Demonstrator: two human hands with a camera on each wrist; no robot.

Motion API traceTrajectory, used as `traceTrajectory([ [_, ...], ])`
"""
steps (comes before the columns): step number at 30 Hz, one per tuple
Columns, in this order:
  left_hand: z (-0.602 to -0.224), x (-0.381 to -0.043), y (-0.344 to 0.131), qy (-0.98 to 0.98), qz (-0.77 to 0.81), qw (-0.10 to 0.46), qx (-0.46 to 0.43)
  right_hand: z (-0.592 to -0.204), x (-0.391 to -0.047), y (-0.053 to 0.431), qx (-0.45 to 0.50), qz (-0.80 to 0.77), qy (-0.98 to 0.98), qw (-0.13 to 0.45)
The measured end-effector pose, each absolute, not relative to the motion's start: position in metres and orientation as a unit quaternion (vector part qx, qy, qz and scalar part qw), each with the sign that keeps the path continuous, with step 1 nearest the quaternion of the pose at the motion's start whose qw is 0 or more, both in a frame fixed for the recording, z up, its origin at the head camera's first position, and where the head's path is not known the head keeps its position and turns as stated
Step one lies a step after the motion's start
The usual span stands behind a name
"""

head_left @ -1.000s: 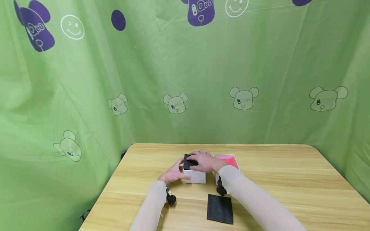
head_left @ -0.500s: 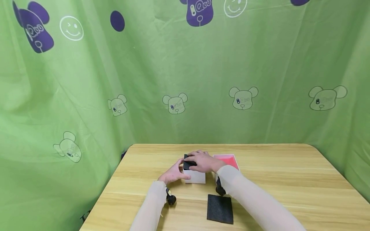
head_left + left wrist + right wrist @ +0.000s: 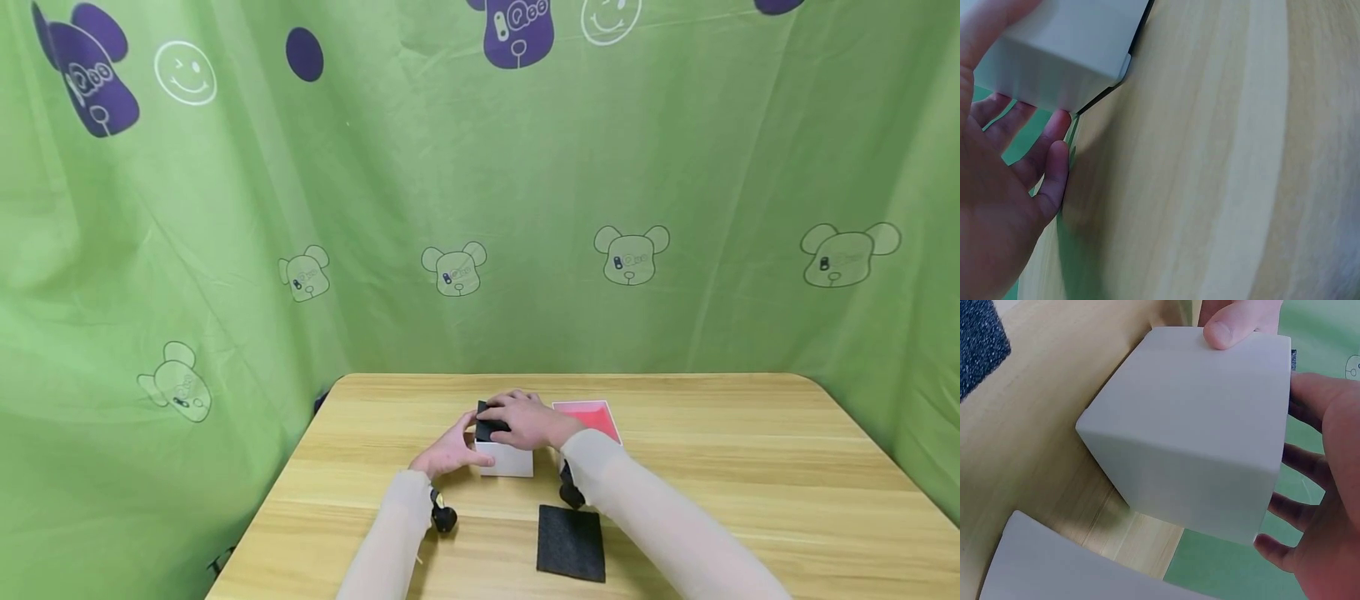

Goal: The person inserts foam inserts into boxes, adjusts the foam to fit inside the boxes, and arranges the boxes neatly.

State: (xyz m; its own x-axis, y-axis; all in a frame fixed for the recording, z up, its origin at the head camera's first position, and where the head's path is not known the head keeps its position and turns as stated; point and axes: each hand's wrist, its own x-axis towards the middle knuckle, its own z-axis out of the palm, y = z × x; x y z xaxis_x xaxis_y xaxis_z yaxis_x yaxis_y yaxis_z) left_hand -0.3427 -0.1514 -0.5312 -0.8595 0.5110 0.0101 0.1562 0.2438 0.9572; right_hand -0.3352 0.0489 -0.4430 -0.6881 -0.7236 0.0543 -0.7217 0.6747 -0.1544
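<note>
A white box (image 3: 507,461) stands toward the back of the table, with a black felt-like piece (image 3: 487,427) at its open top. My left hand (image 3: 452,450) holds the box at its left side, thumb on the front wall. In the left wrist view, the fingers reach along the side of the box (image 3: 1079,40). My right hand (image 3: 528,419) lies over the top, its spread fingers resting on the black piece and partly hiding it. Seen from the right wrist, those fingers (image 3: 1304,512) are at the upper edge of the box.
Right beside the box is a second white box part (image 3: 592,417) with a red inside, partly hidden by the right wrist. A square black felt sheet (image 3: 572,543) lies nearer on the wooden table (image 3: 720,467). A green curtain (image 3: 540,167) hangs behind.
My right hand has shifted slightly to the left over the black piece, then stays still. The left hand and the box have not visibly moved.
</note>
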Motion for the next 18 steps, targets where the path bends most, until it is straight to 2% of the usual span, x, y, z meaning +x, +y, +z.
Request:
traceTrajectory([
  [18, -0.5303, -0.3427, -0.1515, 0.760, 0.590, 0.160, 0.220, -0.4475, -0.3362, 0.0503, -0.393, -0.081, 0.916, 0.002],
])
